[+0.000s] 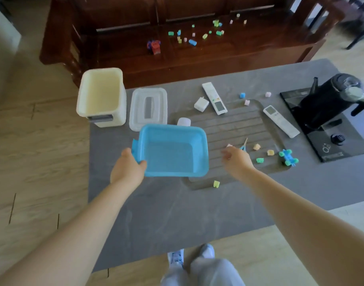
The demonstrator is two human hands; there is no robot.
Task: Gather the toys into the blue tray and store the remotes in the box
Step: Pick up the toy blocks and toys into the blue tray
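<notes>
My left hand (128,167) grips the near left corner of the blue tray (194,147), held above the grey table; nothing lies in the tray. My right hand (236,159) hovers to the tray's right with loosely curled fingers, holding nothing, next to a small pale block (229,145). Small toy blocks (259,160) and a blue-green toy car (288,157) lie to its right. Two white remotes (214,98) (281,121) rest further back. The cream box (101,96) stands open at the table's left end, its clear lid (149,108) beside it.
A black kettle (329,100) on its black tray stands at the right. A white charger (201,104) lies by the remotes. Several more blocks (192,42) and a red-blue toy (154,46) sit on the dark wooden bench (238,56) behind. A ribbed mat (234,124) covers the table's middle.
</notes>
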